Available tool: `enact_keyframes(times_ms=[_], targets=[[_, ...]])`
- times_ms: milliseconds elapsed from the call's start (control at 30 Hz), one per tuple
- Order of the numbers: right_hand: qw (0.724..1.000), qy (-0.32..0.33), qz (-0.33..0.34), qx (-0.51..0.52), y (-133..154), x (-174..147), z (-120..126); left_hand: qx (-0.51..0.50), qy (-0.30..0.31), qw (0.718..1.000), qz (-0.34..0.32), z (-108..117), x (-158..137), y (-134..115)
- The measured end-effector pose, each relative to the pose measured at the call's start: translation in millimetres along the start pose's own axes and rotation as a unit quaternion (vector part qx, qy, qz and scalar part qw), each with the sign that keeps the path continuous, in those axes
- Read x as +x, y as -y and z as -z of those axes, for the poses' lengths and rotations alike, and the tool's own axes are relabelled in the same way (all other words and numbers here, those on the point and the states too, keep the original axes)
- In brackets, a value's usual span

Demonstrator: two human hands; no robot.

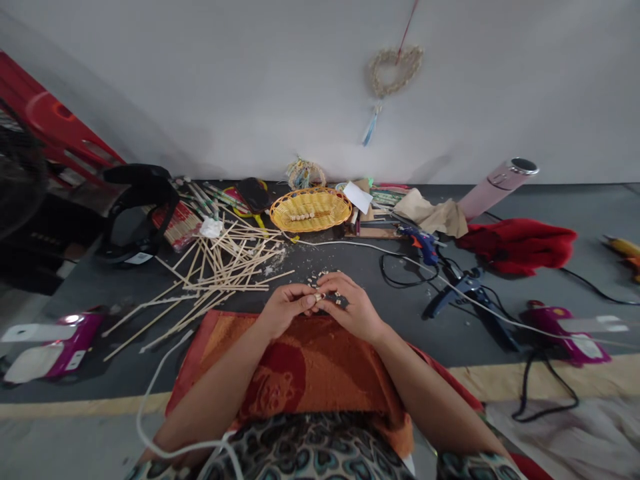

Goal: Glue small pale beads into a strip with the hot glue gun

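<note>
My left hand (287,308) and my right hand (354,308) meet over the near edge of the dark table, fingertips pinched together. Between them is a small pale wooden piece (319,297), partly hidden by the fingers. Its exact shape is too small to tell. Several similar wooden bits (314,277) lie scattered just beyond the fingertips. Below the wrists an orange-red towel (320,360) drapes over the table edge and my lap. To the left of my left hand spreads a loose heap of thin wooden sticks (225,260).
A yellow woven basket (313,223) with small pieces inside stands behind the hands. To the right are a blue glue gun (420,243), blue-handled cutters (455,293), a red cloth (520,245) and a pink flask (500,187). A white cable (360,245) crosses the table.
</note>
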State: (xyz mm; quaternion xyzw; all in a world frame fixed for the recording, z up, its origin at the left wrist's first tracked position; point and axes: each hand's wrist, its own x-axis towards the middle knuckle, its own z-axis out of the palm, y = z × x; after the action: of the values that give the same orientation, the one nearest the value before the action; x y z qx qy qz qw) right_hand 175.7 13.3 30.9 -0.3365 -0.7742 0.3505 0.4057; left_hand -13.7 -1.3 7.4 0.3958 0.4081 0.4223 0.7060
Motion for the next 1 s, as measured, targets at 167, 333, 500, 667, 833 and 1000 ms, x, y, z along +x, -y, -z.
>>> enact_keyframes(times_ms=[167, 333, 500, 667, 833, 1000], targets=[[0.999, -0.001, -0.039, 0.026, -2.2, -0.3, 0.9, -0.011, -0.018, 1.000, -0.022, 1.9, 1.3, -2.3], [0.997, 0.001, -0.061, 0.039, -6.9, -4.8, -2.0, -0.012, -0.036, 0.999, -0.029, 0.3, 0.3, -5.4], [0.997, -0.013, -0.070, 0.026, -8.7, -6.3, -3.8, -0.015, -0.049, 0.998, -0.026, -3.2, 0.1, -6.1], [0.999, -0.006, -0.021, -0.029, -7.3, -6.2, -6.8, -0.002, -0.026, 0.999, -0.037, -5.1, 0.0, -4.1], [0.998, -0.001, 0.012, -0.061, -8.8, -7.2, -7.9, 0.007, -0.012, 0.999, -0.042, -5.4, -0.4, -1.2], [0.998, -0.010, 0.022, -0.064, -12.5, -5.9, -7.2, -0.007, -0.023, 0.999, -0.045, -3.3, 0.7, -1.2]])
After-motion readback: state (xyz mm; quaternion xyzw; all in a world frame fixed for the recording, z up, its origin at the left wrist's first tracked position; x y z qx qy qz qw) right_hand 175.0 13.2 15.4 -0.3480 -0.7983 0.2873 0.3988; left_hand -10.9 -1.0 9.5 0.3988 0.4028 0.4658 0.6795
